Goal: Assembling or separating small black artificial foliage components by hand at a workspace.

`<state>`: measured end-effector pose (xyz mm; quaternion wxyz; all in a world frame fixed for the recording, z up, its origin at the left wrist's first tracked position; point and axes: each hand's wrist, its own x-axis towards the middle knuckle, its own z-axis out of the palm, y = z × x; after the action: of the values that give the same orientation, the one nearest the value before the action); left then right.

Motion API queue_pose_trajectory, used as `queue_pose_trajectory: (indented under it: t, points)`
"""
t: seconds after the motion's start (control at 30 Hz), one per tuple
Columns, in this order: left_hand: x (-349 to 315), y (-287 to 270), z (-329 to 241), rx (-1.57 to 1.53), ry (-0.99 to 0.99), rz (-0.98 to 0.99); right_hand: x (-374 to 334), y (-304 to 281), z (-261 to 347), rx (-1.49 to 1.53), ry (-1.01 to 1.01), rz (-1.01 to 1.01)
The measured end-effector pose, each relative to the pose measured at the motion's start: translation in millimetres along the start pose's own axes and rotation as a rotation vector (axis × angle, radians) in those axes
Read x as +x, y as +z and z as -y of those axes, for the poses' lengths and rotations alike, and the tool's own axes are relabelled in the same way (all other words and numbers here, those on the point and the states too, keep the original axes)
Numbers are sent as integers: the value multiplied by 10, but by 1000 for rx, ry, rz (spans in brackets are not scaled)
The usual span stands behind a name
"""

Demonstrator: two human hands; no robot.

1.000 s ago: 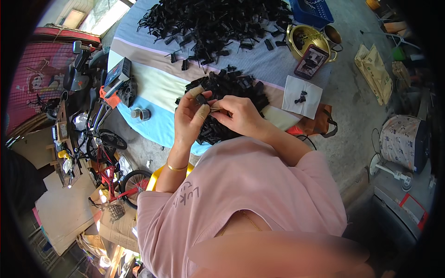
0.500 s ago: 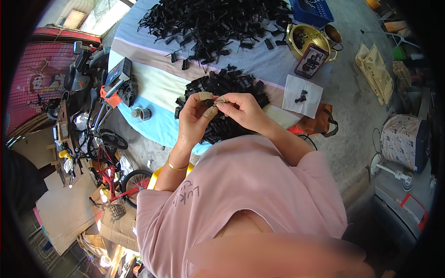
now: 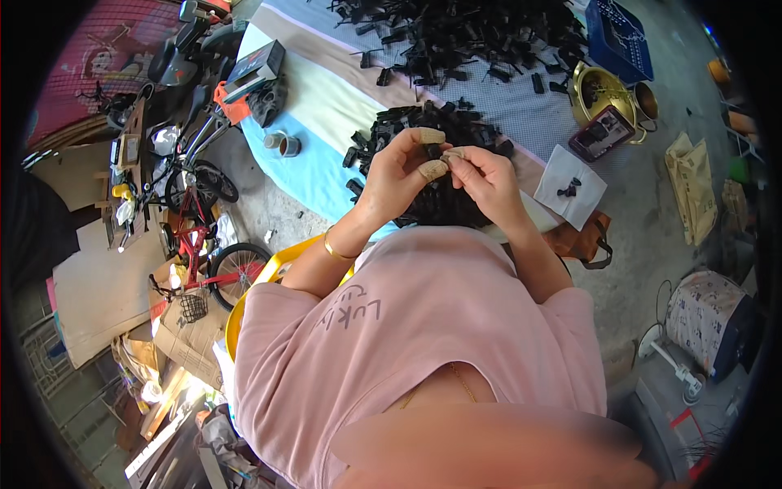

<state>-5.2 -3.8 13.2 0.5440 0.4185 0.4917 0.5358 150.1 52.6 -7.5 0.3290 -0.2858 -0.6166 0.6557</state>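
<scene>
My left hand (image 3: 397,177) pinches a small black plastic part (image 3: 435,151) between thumb and index finger, both wrapped in beige finger covers. My right hand (image 3: 491,184) is closed at the same part, its thumb and covered index finger pressed together. The part is mostly hidden by the fingers, so its exact kind cannot be made out. Right behind and beneath my hands lies a near pile of black plastic parts (image 3: 399,122). A larger heap of similar black parts (image 3: 481,33), some with thin stems, spreads over the far side of the cloth-covered table (image 3: 326,106).
On the table's right are a blue basket (image 3: 621,45), a gold pot (image 3: 588,91), a leaning phone (image 3: 603,133) and white paper (image 3: 580,208) with dark bits. Left stand a box (image 3: 257,68) and small jars (image 3: 288,147). A red bicycle (image 3: 193,239) stands on the floor.
The whole view has swung, so the table and my hands sit farther right in the picture. Both hands stay together at the small black part, with the fingers slightly shifted.
</scene>
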Motion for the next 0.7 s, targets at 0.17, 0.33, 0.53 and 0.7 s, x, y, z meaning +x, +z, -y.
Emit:
queue_pose_trajectory:
  t: [0.17, 0.33, 0.53, 0.7]
  points:
    - [-15, -21, -6, 22, -3, 21, -6, 18, 50, -16, 52, 12]
    - [-30, -26, 6, 129, 33, -25, 27, 73, 42, -56, 36, -14]
    - [-36, -79, -36, 207, -54, 67, -26, 15, 69, -124, 93, 66]
    - [-60, -50, 73, 348, 79, 11, -3, 73, -129, -11, 137, 32]
